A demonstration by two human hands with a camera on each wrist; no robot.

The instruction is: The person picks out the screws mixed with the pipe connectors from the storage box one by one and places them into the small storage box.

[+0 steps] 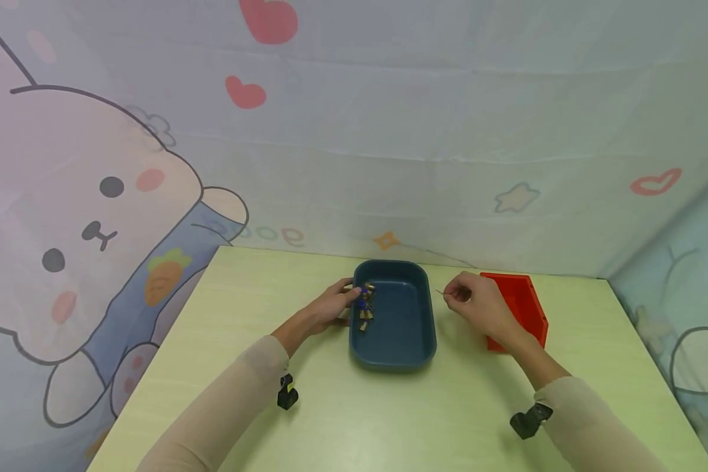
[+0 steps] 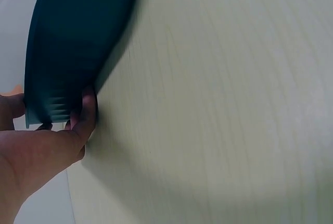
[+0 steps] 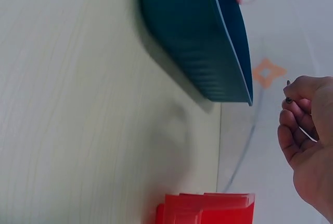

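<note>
A dark blue rectangular basin (image 1: 394, 319) sits in the middle of the table. Small brass-coloured and blue pieces (image 1: 366, 306) lie bunched along its left inner side; their kind is too small to tell. My left hand (image 1: 335, 303) grips the basin's left wall, thumb over the rim and fingers outside, as the left wrist view also shows with the hand (image 2: 52, 146) at the wall. Beyond the right rim, my right hand (image 1: 478, 303) pinches a small thin metal piece (image 3: 288, 91) between thumb and forefinger, above the table. Its exact kind is unclear.
A red open bin (image 1: 528, 305) stands right of the basin, partly hidden behind the right hand and forearm. The pale wooden table (image 1: 354, 419) meets a printed cloth backdrop (image 1: 425, 131) at its back edge. Each wrist wears a black camera mount (image 1: 531, 421).
</note>
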